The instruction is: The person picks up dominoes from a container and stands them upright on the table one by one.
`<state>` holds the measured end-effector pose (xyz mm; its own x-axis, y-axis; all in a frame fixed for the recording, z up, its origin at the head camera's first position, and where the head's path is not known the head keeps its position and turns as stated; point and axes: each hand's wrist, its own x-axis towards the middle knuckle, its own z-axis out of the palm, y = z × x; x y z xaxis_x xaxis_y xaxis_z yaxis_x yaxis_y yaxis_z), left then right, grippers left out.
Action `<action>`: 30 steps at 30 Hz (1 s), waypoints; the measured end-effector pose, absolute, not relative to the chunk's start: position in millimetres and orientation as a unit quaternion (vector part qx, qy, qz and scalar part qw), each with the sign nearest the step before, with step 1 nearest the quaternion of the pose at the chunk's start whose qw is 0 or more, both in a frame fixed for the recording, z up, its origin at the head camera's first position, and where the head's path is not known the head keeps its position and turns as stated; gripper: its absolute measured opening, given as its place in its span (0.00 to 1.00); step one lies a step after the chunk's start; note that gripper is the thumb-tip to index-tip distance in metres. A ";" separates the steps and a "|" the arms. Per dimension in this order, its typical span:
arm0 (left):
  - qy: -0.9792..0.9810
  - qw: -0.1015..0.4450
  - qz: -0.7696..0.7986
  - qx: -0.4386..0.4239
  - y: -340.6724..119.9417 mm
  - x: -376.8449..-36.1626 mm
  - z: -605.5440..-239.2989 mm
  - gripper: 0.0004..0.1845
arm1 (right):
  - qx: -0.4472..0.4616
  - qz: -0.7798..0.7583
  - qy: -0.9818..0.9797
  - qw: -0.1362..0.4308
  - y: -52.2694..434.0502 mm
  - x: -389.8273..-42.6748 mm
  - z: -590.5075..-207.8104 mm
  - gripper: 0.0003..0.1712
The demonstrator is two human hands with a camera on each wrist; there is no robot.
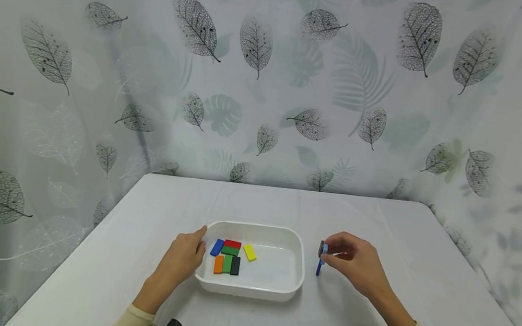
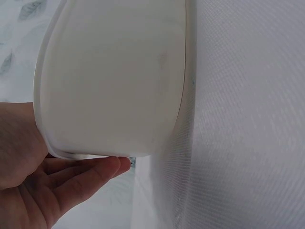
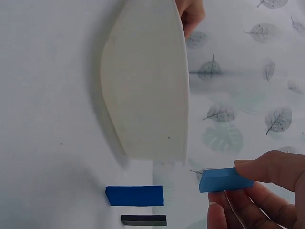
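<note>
My left hand (image 1: 178, 257) grips the left end of a white plastic tray (image 1: 272, 292), its fingers (image 2: 86, 183) along the outer wall below the rim. To the right of the tray, my right hand (image 1: 355, 261) pinches a light blue block (image 3: 224, 180) between thumb and fingertips. A dark blue block (image 3: 136, 195) stands upright on the table just by that hand, with a black block (image 3: 143, 220) upright close to it. Something small and red (image 1: 341, 253) shows by the right fingers in the head view, mostly hidden.
Inside the tray, toward its left, lie flat blocks: blue (image 1: 217, 247), red (image 1: 232, 244), yellow (image 1: 250, 252), orange (image 1: 218, 264), black (image 1: 235, 265) and green ones (image 1: 227, 263). A white cloth covers the table (image 1: 257, 204). Leaf-patterned curtains (image 1: 277, 96) hang behind it and at both sides.
</note>
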<state>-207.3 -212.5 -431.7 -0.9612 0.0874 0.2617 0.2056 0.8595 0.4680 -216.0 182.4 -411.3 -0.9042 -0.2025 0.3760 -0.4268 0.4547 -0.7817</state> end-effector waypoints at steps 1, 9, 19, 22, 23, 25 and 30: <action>-0.957 0.116 -0.253 -0.076 -212.3 -207.3 -431.4 0.23 | 0.186 0.489 -0.844 0.114 183.3 -215.6 -412.0 0.14; -0.957 0.125 -0.247 -0.082 -212.2 -207.0 -431.1 0.23 | 0.172 0.482 -0.851 0.117 188.0 -213.0 -418.5 0.14; -0.958 0.127 -0.245 -0.083 -211.8 -206.3 -430.1 0.23 | 0.162 0.477 -0.855 0.127 192.7 -213.7 -428.3 0.15; -0.958 0.127 -0.245 -0.083 -212.0 -206.3 -429.9 0.23 | 0.159 0.472 -0.858 0.129 193.1 -215.1 -431.4 0.15; -0.957 0.127 -0.245 -0.084 -212.0 -206.3 -429.9 0.22 | 0.159 0.467 -0.860 0.130 193.3 -215.4 -432.6 0.15; -0.957 0.128 -0.246 -0.085 -212.2 -206.2 -430.0 0.22 | 0.158 0.455 -0.866 0.132 193.7 -216.4 -435.0 0.15; -0.957 0.130 -0.246 -0.087 -212.2 -206.1 -430.0 0.22 | 0.148 0.428 -0.881 0.134 194.1 -218.5 -440.5 0.15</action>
